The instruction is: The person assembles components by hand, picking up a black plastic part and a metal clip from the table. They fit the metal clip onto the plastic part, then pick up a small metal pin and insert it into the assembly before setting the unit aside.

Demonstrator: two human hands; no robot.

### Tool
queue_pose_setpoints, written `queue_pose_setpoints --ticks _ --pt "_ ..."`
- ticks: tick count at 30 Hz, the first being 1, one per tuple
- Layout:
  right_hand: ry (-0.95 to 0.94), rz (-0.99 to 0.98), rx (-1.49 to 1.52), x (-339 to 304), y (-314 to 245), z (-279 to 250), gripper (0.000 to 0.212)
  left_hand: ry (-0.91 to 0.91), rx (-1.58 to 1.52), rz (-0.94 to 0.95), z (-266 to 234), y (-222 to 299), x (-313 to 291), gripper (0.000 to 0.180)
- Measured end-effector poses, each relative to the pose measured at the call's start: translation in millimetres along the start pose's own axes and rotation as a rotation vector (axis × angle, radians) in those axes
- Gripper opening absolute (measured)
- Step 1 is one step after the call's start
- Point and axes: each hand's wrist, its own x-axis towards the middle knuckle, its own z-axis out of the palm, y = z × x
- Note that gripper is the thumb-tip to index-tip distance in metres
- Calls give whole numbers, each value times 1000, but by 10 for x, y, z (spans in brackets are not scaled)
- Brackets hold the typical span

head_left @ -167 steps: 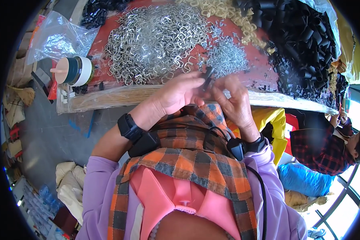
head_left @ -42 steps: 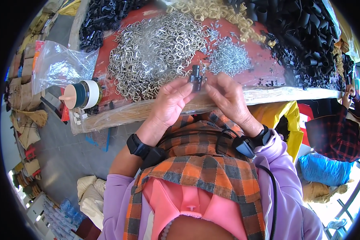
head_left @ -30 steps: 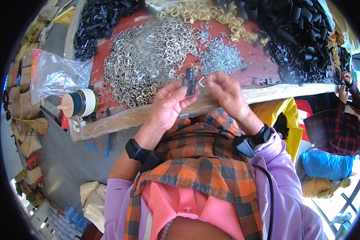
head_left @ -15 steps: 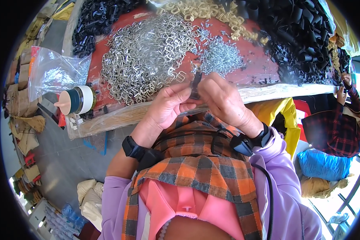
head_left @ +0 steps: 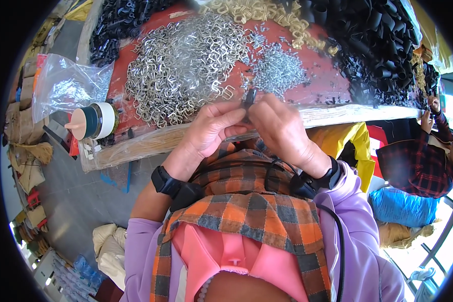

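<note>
Both hands meet at the near edge of the table, around a small black plastic part (head_left: 250,96). My left hand (head_left: 212,127) pinches it between thumb and fingers. Against its other side, my right hand (head_left: 281,126) has its fingers curled and pressed together; whether they grip the same part or something tiny is hidden. Just beyond the hands lie a large pile of silvery metal buckle loops (head_left: 181,70) on the left and a heap of small shiny metal pieces (head_left: 278,71) on the right.
Gold-coloured rings (head_left: 267,11) lie at the back. Black plastic parts heap up at far left (head_left: 118,30) and right (head_left: 372,40). A lidded jar (head_left: 103,121) and clear plastic bag (head_left: 70,88) occupy the left corner. A co-worker's hands (head_left: 430,113) are at the far right.
My hands stay together at nearly the same spot. The black part has tipped slightly and shows less of its length. The whole view has shifted a little.
</note>
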Motion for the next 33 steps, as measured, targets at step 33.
queue_pose_setpoints --ticks 33 --pt "172 547 938 40 711 -330 13 7 5 71 -15 -17 96 19"
